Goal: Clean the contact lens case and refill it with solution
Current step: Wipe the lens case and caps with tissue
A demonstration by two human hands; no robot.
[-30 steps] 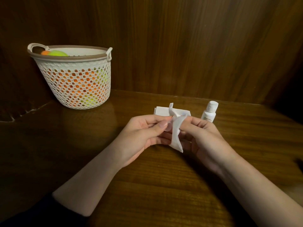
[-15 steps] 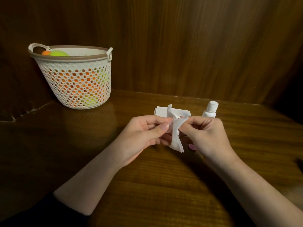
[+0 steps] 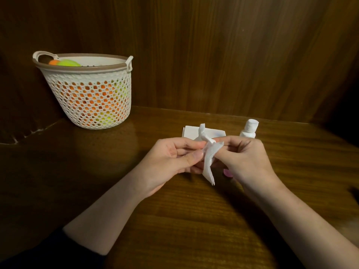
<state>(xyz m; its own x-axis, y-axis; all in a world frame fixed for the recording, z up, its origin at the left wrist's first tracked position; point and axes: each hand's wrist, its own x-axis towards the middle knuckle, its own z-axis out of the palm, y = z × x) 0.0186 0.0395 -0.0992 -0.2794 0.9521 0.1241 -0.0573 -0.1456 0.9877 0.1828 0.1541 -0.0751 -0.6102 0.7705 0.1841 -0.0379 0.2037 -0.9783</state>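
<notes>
Now wiping: left hand (image 3: 171,162) and right hand (image 3: 244,158) pinching white tissue (image 3: 208,162) above bench (image 3: 194,220), case hidden between fingertips; solution bottle (image 3: 249,129) standing upright just behind right hand, nearer that hand for refilling.

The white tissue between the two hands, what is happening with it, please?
A person holds a white tissue over the wooden table; the left hand and the right hand both pinch it and seem to wipe something small, mostly hidden. A pink piece peeks out under the right hand. Behind stand a capped white solution bottle, a flat white packet and a lattice basket.
</notes>
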